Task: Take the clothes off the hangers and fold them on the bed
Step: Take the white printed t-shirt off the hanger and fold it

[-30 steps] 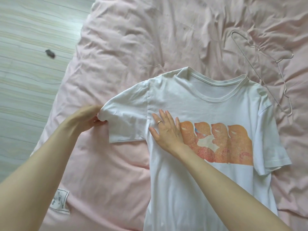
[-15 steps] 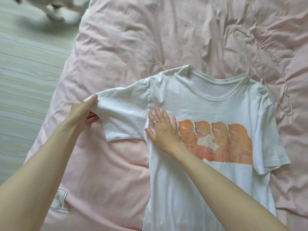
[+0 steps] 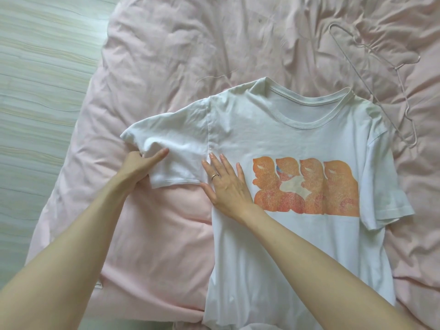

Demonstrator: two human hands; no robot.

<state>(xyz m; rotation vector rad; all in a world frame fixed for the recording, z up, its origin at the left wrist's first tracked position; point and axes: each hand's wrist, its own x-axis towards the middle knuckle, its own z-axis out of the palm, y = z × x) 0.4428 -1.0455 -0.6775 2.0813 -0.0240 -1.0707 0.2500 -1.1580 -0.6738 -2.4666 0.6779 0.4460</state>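
White cotton t-shirt (image 3: 285,144) lies face up on the pink bed (image 3: 166,55), orange print across the chest, collar away from you, hem running out of view at the bottom. Wire hanger (image 3: 390,91) sits bare just beside its far shoulder, tip possibly under the fabric; can't tell.

Your left hand (image 3: 140,163) pinches the near edge of the left sleeve (image 3: 176,148), thumb on top, fingers mostly hidden. Your right hand (image 3: 226,184) is flat, fingers straight, pressing the body by the armpit seam.

Risks: the duvet is soft and rumpled, so the fold may go crooked. Ease the right hand's pressure and the whole shirt drags with the sleeve. Thin fabric bunches easily.
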